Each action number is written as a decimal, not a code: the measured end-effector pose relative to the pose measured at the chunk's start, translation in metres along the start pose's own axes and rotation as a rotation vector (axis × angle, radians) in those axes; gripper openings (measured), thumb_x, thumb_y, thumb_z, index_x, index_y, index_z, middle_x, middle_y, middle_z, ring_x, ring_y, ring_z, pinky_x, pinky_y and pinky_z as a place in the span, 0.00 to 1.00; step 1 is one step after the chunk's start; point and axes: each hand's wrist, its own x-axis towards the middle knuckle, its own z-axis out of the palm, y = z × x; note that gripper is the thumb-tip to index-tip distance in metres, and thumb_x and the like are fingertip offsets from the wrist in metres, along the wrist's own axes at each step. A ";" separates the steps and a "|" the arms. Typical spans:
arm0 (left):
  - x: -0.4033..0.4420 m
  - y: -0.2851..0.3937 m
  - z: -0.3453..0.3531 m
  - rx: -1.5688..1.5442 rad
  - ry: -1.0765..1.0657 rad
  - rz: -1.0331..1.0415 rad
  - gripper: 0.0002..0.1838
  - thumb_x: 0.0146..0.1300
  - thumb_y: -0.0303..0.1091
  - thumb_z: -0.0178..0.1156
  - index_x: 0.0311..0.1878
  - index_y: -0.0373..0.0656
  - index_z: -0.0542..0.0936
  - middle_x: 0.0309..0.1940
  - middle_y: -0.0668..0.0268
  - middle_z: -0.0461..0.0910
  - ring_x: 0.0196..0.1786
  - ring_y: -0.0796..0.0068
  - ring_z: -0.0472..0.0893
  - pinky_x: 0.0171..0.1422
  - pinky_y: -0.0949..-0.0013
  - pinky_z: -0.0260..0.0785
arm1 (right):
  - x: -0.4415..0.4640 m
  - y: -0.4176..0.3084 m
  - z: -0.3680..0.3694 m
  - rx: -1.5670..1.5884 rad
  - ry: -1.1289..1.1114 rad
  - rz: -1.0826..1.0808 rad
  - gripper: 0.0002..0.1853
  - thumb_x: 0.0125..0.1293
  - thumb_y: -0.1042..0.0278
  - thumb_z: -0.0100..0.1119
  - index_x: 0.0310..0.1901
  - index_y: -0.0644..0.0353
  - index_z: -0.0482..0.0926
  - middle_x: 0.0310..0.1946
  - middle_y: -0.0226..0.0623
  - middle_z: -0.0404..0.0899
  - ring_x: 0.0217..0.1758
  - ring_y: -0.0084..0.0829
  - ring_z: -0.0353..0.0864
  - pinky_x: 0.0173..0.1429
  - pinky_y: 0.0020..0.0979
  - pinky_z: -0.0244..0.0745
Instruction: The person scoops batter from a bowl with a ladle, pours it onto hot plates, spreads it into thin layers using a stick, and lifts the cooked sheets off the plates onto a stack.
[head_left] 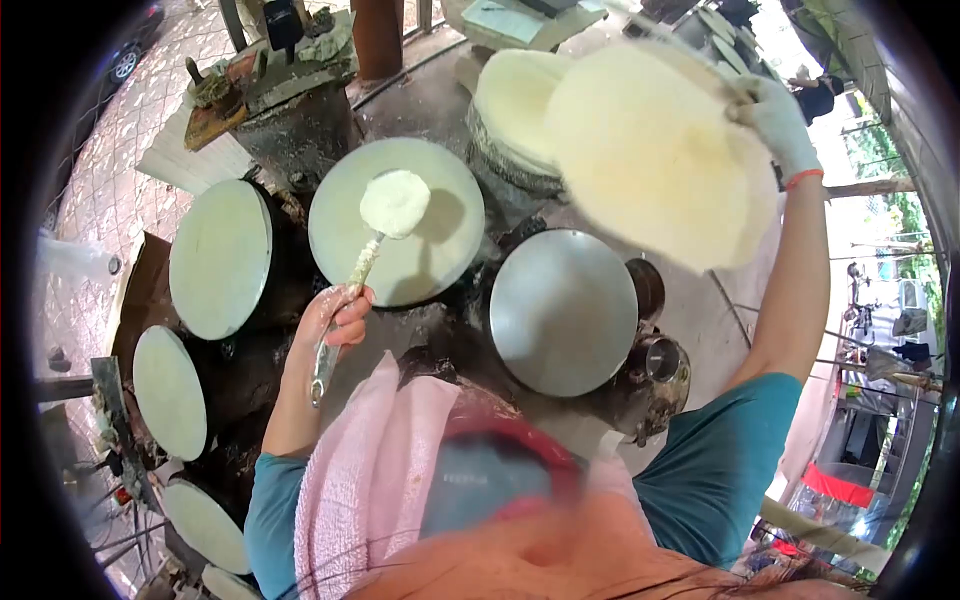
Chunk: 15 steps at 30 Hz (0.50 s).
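My left hand [341, 318] is closed round the handle of a ladle [396, 203] whose round end looks full of white batter. The ladle hangs over a round griddle [452, 262] covered with a pale layer. In the upper right, my right hand [776, 118], in a white glove, grips the edge of a large thin round pancake [655, 160]. The pancake hangs in the air, blurred by motion, beside a stack of similar pancakes [515, 95]. Nearer to me, a bare grey metal griddle [564, 312] has a shiny surface.
More griddles with pale layers curve along the left, including one [220, 260] and another [170, 392]. A sooty drum [300, 135] with tools on top stands behind. Right of the bare griddle is a small metal cup [661, 358]. A wire fence runs along the left.
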 end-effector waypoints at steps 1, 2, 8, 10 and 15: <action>0.002 0.008 -0.001 -0.011 0.006 -0.005 0.13 0.70 0.37 0.48 0.41 0.36 0.75 0.16 0.77 0.62 0.09 0.88 0.56 0.17 0.79 0.47 | 0.008 -0.017 -0.015 -0.062 0.073 0.010 0.19 0.53 0.72 0.63 0.49 0.63 0.80 0.34 0.30 0.81 0.37 0.21 0.76 0.44 0.24 0.72; 0.005 0.015 -0.003 -0.007 0.011 -0.003 0.13 0.70 0.37 0.48 0.40 0.36 0.75 0.16 0.77 0.62 0.09 0.88 0.56 0.17 0.79 0.47 | 0.010 -0.032 -0.024 -0.107 0.140 -0.003 0.22 0.54 0.70 0.64 0.52 0.62 0.79 0.36 0.33 0.83 0.37 0.22 0.79 0.44 0.25 0.73; 0.023 0.044 -0.019 0.002 0.006 0.010 0.12 0.70 0.37 0.49 0.39 0.36 0.74 0.16 0.76 0.62 0.09 0.88 0.56 0.15 0.79 0.46 | 0.030 -0.074 0.110 -0.394 0.406 -0.116 0.12 0.58 0.61 0.57 0.44 0.42 0.81 0.37 0.40 0.81 0.44 0.42 0.80 0.49 0.39 0.77; 0.029 0.049 -0.027 0.008 0.002 0.014 0.12 0.70 0.38 0.50 0.40 0.37 0.74 0.16 0.77 0.61 0.09 0.87 0.56 0.15 0.78 0.47 | 0.052 -0.062 0.198 -0.526 0.360 -0.182 0.10 0.60 0.64 0.54 0.42 0.44 0.80 0.36 0.33 0.82 0.43 0.41 0.79 0.46 0.42 0.74; 0.036 0.059 -0.033 0.050 0.049 0.002 0.13 0.70 0.39 0.50 0.40 0.37 0.75 0.16 0.77 0.61 0.08 0.87 0.57 0.14 0.78 0.47 | 0.076 -0.048 0.362 -0.496 0.376 -0.225 0.11 0.61 0.65 0.51 0.46 0.51 0.75 0.31 0.33 0.78 0.39 0.38 0.78 0.36 0.41 0.76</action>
